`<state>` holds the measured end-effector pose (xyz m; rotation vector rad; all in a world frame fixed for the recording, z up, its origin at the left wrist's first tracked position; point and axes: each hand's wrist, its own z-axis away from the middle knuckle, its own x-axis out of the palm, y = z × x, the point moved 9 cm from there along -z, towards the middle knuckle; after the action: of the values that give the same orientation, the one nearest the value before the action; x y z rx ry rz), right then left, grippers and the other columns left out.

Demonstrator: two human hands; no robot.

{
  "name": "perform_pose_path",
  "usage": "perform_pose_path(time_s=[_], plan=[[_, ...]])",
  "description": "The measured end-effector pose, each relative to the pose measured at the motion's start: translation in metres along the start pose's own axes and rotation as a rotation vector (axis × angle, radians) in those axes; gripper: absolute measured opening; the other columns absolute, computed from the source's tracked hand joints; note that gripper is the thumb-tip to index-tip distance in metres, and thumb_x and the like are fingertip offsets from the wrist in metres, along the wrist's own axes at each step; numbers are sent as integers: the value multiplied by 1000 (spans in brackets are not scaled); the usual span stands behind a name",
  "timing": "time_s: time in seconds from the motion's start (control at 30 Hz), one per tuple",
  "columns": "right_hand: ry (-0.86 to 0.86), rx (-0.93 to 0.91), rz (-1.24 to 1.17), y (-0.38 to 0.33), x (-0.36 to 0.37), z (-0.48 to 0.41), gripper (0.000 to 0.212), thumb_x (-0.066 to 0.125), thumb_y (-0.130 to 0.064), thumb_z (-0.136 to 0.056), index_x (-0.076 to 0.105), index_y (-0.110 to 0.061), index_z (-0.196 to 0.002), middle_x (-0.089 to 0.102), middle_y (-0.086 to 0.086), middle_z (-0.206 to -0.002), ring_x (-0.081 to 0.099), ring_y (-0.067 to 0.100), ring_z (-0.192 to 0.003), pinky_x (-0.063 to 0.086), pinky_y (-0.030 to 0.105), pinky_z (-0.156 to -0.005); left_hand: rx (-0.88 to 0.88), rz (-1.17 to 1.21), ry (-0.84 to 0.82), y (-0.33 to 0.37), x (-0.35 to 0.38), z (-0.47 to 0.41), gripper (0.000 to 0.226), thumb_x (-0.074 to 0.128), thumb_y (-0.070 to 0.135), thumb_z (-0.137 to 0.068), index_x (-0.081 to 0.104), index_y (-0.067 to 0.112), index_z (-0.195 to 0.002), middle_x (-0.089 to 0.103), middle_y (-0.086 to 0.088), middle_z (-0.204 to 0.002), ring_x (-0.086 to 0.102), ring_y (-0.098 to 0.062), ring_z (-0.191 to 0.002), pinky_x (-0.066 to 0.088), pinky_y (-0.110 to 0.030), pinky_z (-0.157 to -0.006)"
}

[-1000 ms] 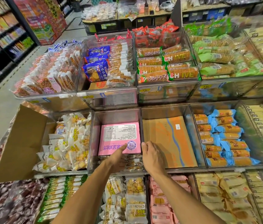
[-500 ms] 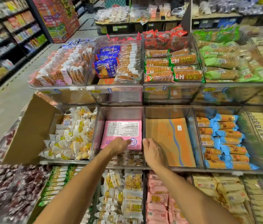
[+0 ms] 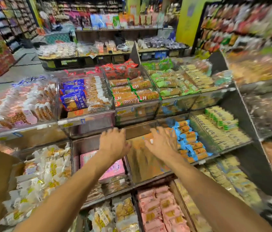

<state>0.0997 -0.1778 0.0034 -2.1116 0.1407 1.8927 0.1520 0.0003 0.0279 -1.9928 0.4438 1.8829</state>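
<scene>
Both arms stretched forward, palms down.
Left hand (image 3: 113,144): over the divider between bins, fingers spread - grip slack, nothing in it.
Right hand (image 3: 162,144): splayed likewise, grip empty - above the far end of the orange carton (image 3: 142,164), which lies flat in its clear bin (image 3: 152,179).
Pink box (image 3: 115,170): beneath the left forearm.

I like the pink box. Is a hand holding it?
No, the left hand and right hand are open and empty; the pink box lies under the left forearm.
</scene>
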Motion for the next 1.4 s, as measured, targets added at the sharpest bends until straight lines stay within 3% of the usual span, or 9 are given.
perform_pose_path(time_s=[0.1,0.33,0.6,0.77,0.97,1.23,1.4], plan=[[32,104,86,34,-33,27,57,45,-66,-99,53,-28,-141,54,5,-144,44,32,-139,20,60,-122,120,-5,28,37,-23,-5,56,45,63,-99,54,20,-134,62,-12,-130,58,-36,-125,44,-45,-101],[98,408,205,135,-102,127,67,43,-67,-98,49,-24,-148,58,8,-142,48,34,-136,25,62,-119,429,3,33,154,-58,8,60,38,65,-103,50,21,-142,60,-14,-136,56,-38,-125,44,-47,-99],[160,641,156,252,-150,239,71,39,-72,-92,52,-24,-143,60,10,-137,54,37,-129,42,58,-108,657,-42,81,312,-95,54,62,39,62,-102,49,20,-146,63,-17,-134,57,-38,-126,45,-47,-103],[180,745,171,327,-155,302,69,42,-70,-97,38,-32,-155,53,5,-150,47,34,-140,26,60,-119,764,-3,76,417,-112,88,57,44,62,-101,52,18,-137,62,-19,-133,57,-39,-126,42,-48,-105],[171,863,189,421,-153,383,71,41,-75,-95,52,-25,-144,64,9,-134,57,35,-127,36,59,-113,862,0,54,537,-96,129,65,41,64,-101,44,19,-149,59,-20,-139,54,-41,-130,41,-55,-110],[133,992,117,523,-129,455,66,40,-71,-95,53,-27,-142,59,10,-143,51,33,-135,28,60,-119,968,-34,4,666,-55,168,63,41,60,-102,48,14,-144,53,-20,-147,48,-40,-136,38,-53,-111],[122,1069,113,584,-109,474,64,41,-69,-94,59,-26,-137,65,11,-130,58,35,-123,38,53,-108,1029,-85,-92,738,-14,169,59,43,59,-103,46,17,-144,51,-20,-146,44,-41,-139,36,-56,-112]])
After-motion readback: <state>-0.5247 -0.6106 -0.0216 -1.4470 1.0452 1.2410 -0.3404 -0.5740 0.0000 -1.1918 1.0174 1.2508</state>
